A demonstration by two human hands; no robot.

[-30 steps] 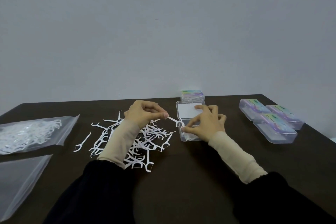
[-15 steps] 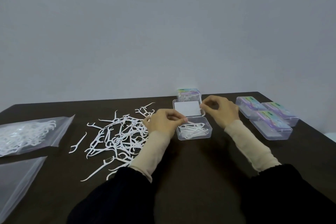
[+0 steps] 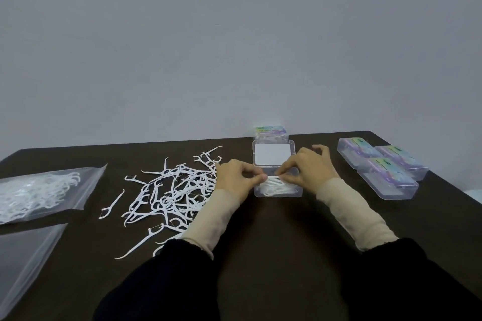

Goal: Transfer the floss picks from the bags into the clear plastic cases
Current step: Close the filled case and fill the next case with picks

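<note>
Our left hand (image 3: pixel 238 177) and right hand (image 3: pixel 310 172) pinching one floss pick (image 3: pixel 272 178) between fingertips over the open clear case (image 3: pixel 277 191) at frame centre, loose picks (image 3: pixel 169 190) scattered left of it, filled bag (image 3: pixel 39 193) far left, closed cases (image 3: pixel 386 167) at right

Both hands meet, fingers pinched.
The left hand (image 3: pixel 238 177) and right hand (image 3: pixel 309 171) are close together, fingertips almost touching, fingers curled in a pinch; both forearms reach forward in beige sleeves.
</note>
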